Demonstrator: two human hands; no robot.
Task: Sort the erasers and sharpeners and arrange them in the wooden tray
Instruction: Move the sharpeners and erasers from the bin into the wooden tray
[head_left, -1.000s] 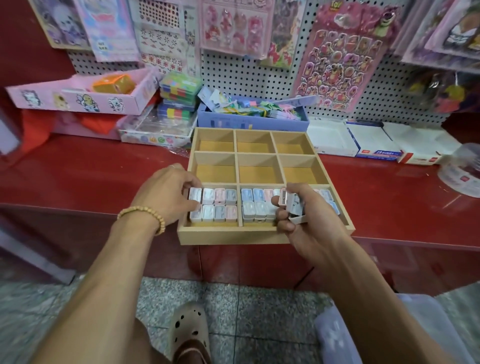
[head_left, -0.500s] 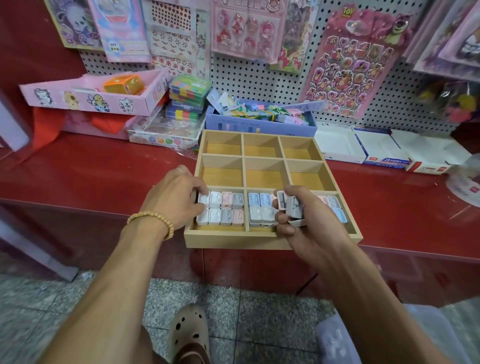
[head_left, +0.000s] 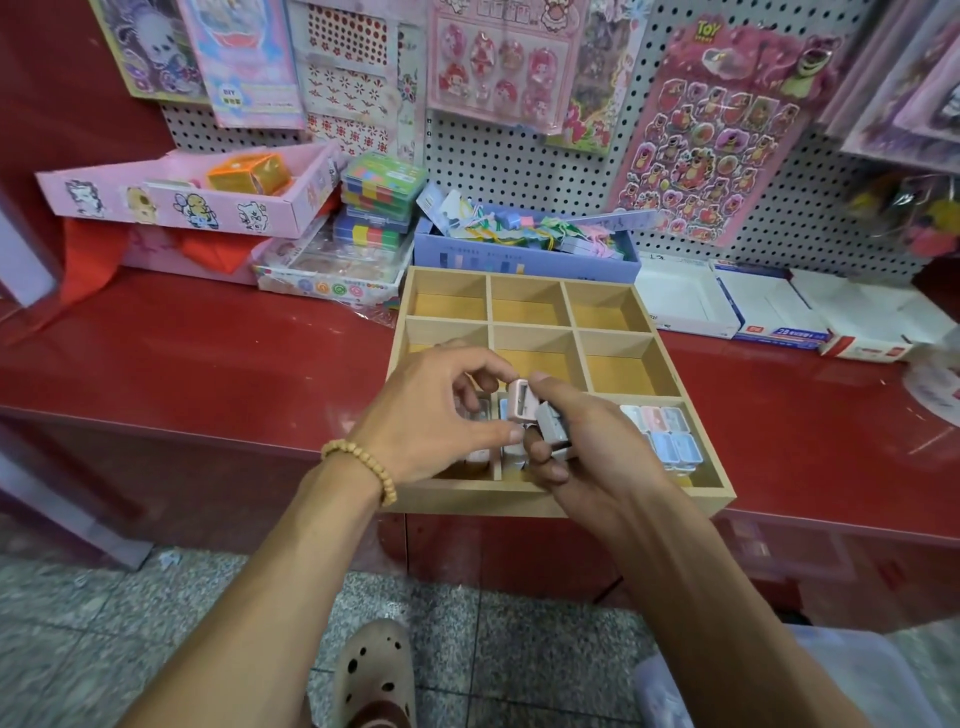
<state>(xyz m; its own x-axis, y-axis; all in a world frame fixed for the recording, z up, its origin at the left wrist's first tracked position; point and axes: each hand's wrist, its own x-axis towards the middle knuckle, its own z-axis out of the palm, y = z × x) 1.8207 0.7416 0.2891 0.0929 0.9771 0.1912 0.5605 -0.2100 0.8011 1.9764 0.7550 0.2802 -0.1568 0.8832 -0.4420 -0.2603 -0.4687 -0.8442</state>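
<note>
The wooden tray (head_left: 649, 501) with nine compartments sits at the front edge of the red counter (head_left: 208, 353). Its front row holds pastel sharpeners (head_left: 665, 436); the two rows behind are bare. My right hand (head_left: 587, 462) grips a small stack of sharpeners above the front middle compartment, with a white one (head_left: 551, 425) and a pink sharpener (head_left: 521, 399) on top. My left hand (head_left: 431, 415) hovers over the front left compartment. Its index fingertip and thumb close on the pink sharpener's left side. Both hands hide most of the front left and middle compartments.
Behind the tray stands a blue box (head_left: 524, 260) of small packets. Open white boxes (head_left: 727, 306) lie to the right, a pink box (head_left: 182, 202) and stacked colourful cases (head_left: 382, 192) to the left. Sticker sheets hang on the pegboard. My clog (head_left: 374, 675) is on the floor.
My left hand left the front left compartment and moved right to the stack in my right hand. The pink sharpener now stands up on top of that stack.
</note>
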